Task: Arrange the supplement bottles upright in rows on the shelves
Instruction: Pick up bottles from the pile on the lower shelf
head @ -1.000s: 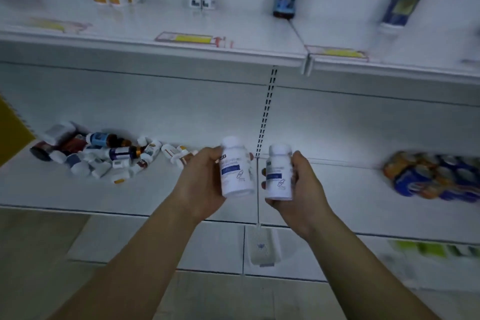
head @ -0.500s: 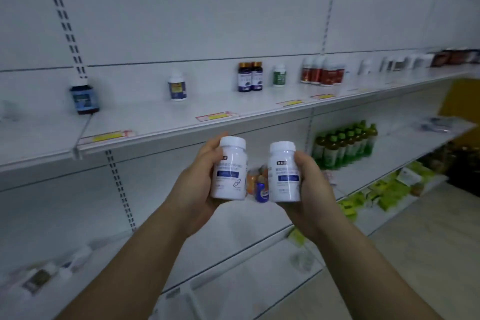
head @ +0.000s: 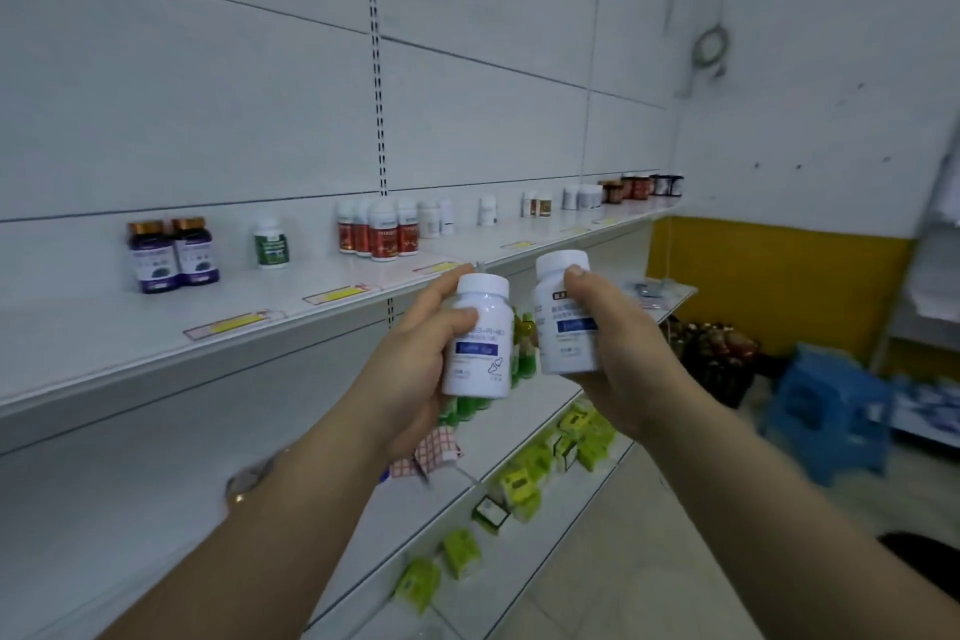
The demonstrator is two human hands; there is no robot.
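Gripping 2 white bottles: my left hand [head: 410, 379] is curling round the left bottle [head: 480, 343], my right hand [head: 623, 364] is clutching the right bottle [head: 563, 327], slightly higher. They're sitting upright, white-capped, blue-banded labels facing me, in mid-air before the upper shelf [head: 130, 327].

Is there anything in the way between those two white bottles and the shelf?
Nothing visible. The left hand holds the left bottle, the right hand the right bottle, just in front of the shelf. Its front has room; the purple bottles, green bottle and red bottles stand at the back.
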